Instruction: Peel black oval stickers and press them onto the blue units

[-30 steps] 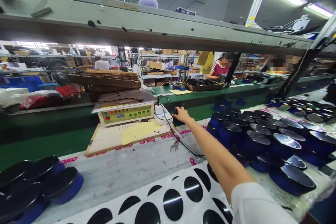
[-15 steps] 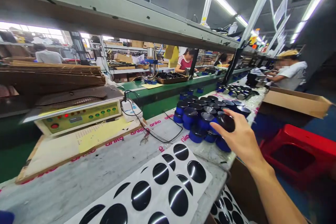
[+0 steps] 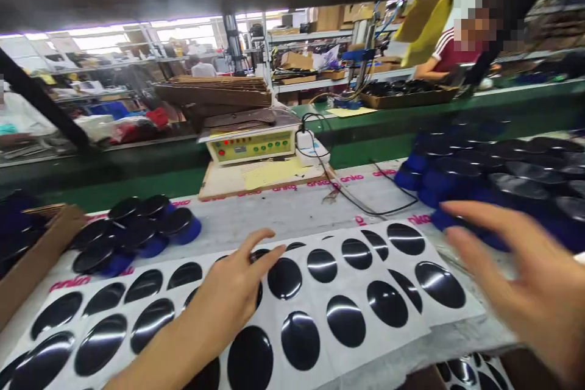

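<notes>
My left hand (image 3: 233, 283) is over the white sheets (image 3: 315, 298) of round glossy black stickers, thumb and forefinger apart, with nothing visible between them. At the right, my right hand (image 3: 521, 280) is blurred, its thumb and forefinger parted and nothing seen between them. It is nearest to a large group of blue round pieces with black tops (image 3: 457, 173). A smaller group of the same blue and black pieces (image 3: 180, 225) stands behind the sheets at the left.
Behind the sheets sits a yellow-green control box (image 3: 256, 145) with a white power strip (image 3: 311, 151) and black cable. A cardboard box (image 3: 43, 256) is at the left edge. Across the green conveyor, a person in a red shirt (image 3: 439, 61) is seated.
The view has swung left, bringing my left hand, the left group of pieces and the cardboard box into sight. My right hand has come away from the black-topped piece it was around.
</notes>
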The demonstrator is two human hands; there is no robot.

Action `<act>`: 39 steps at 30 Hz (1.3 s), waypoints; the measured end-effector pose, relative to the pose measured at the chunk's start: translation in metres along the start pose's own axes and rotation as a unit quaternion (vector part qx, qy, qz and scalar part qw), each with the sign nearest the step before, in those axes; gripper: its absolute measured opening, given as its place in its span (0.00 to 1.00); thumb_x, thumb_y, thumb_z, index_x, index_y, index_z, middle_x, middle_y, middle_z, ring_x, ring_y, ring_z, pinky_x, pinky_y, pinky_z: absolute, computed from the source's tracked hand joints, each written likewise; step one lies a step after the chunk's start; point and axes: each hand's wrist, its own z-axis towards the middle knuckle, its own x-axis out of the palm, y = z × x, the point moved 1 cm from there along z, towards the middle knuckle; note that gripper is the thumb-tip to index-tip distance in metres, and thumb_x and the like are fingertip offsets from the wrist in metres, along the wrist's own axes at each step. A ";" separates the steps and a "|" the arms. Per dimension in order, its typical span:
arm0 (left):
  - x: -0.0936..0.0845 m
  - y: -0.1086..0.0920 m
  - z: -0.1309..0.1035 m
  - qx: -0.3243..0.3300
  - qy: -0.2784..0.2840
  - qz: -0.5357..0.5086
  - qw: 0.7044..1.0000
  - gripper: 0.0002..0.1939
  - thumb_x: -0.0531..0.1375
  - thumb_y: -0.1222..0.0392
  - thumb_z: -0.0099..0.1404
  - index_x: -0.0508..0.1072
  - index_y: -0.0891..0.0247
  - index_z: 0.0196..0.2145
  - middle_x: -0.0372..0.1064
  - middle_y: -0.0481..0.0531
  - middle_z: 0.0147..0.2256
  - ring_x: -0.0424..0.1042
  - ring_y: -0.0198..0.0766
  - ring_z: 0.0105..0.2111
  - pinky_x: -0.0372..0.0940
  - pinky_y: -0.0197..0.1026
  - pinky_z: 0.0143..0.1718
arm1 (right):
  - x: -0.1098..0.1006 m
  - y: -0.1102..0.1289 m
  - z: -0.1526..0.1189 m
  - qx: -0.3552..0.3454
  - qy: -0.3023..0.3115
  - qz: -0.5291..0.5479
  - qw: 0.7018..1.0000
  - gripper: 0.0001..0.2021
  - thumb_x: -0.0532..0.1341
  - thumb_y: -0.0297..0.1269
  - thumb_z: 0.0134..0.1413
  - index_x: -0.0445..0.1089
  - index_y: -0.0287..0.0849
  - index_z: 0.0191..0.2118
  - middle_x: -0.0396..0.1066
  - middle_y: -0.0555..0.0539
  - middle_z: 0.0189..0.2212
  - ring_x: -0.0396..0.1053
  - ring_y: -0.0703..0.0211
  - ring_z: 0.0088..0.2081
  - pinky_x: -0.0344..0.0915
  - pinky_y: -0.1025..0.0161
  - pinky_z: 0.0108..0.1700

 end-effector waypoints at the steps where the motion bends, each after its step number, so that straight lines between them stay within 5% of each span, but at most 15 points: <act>1: 0.004 -0.002 0.009 0.018 0.032 0.035 0.999 0.31 0.47 0.77 0.59 0.64 0.54 0.56 0.58 0.55 0.59 0.72 0.42 0.38 0.71 0.41 0.29 | 0.016 0.022 -0.007 -0.043 0.009 0.049 0.998 0.16 0.53 0.44 0.61 0.62 0.56 0.54 0.68 0.47 0.51 0.65 0.44 0.54 0.66 0.47 0.53; 5: 0.023 -0.004 0.033 0.084 0.098 0.077 0.989 0.20 0.52 0.70 0.65 0.66 0.57 0.53 0.66 0.54 0.52 0.66 0.49 0.47 0.69 0.40 0.25 | 0.086 0.086 -0.038 -0.154 0.219 0.076 0.961 0.21 0.51 0.44 0.64 0.61 0.42 0.59 0.62 0.44 0.59 0.61 0.51 0.59 0.68 0.53 0.54; 9: 0.029 0.002 0.039 0.092 0.097 0.055 0.990 0.08 0.54 0.59 0.69 0.70 0.60 0.44 0.70 0.50 0.43 0.67 0.41 0.43 0.69 0.39 0.31 | 0.115 0.092 -0.058 -0.186 0.206 0.013 0.961 0.27 0.51 0.48 0.64 0.61 0.32 0.60 0.56 0.39 0.62 0.57 0.46 0.61 0.66 0.48 0.55; 13: 0.028 0.002 0.040 0.096 0.090 0.049 0.990 0.06 0.57 0.57 0.67 0.69 0.62 0.35 0.70 0.48 0.36 0.68 0.37 0.38 0.66 0.36 0.30 | 0.117 0.084 -0.060 -0.237 0.132 -0.029 0.962 0.27 0.49 0.49 0.64 0.63 0.32 0.58 0.61 0.39 0.59 0.63 0.46 0.57 0.69 0.46 0.51; 19: 0.035 0.001 0.034 0.131 0.056 0.074 0.987 0.13 0.50 0.57 0.71 0.66 0.61 0.50 0.67 0.54 0.51 0.65 0.44 0.45 0.66 0.40 0.28 | 0.118 0.085 -0.059 -0.257 0.093 -0.077 0.959 0.27 0.45 0.50 0.66 0.63 0.31 0.57 0.63 0.38 0.58 0.65 0.48 0.56 0.68 0.48 0.50; 26: 0.040 0.006 0.034 0.147 0.042 0.036 0.988 0.10 0.53 0.55 0.70 0.70 0.63 0.37 0.71 0.51 0.41 0.68 0.39 0.41 0.68 0.38 0.32 | 0.115 0.083 -0.061 -0.245 0.094 -0.090 0.961 0.26 0.44 0.47 0.67 0.62 0.31 0.57 0.62 0.39 0.58 0.63 0.51 0.57 0.65 0.50 0.52; 32: 0.037 -0.002 0.037 0.137 0.028 0.042 0.989 0.18 0.53 0.56 0.69 0.64 0.61 0.54 0.67 0.56 0.51 0.67 0.46 0.44 0.69 0.40 0.28 | 0.115 0.075 -0.060 -0.226 0.103 -0.081 0.965 0.21 0.45 0.35 0.67 0.60 0.32 0.59 0.59 0.40 0.61 0.60 0.52 0.60 0.61 0.50 0.55; 39: 0.049 -0.003 0.043 0.168 -0.006 -0.006 0.986 0.10 0.54 0.57 0.69 0.71 0.64 0.39 0.72 0.55 0.40 0.69 0.42 0.39 0.67 0.39 0.29 | 0.115 0.077 -0.063 -0.198 0.111 -0.080 0.971 0.20 0.46 0.34 0.66 0.62 0.32 0.59 0.59 0.41 0.61 0.59 0.52 0.60 0.61 0.49 0.56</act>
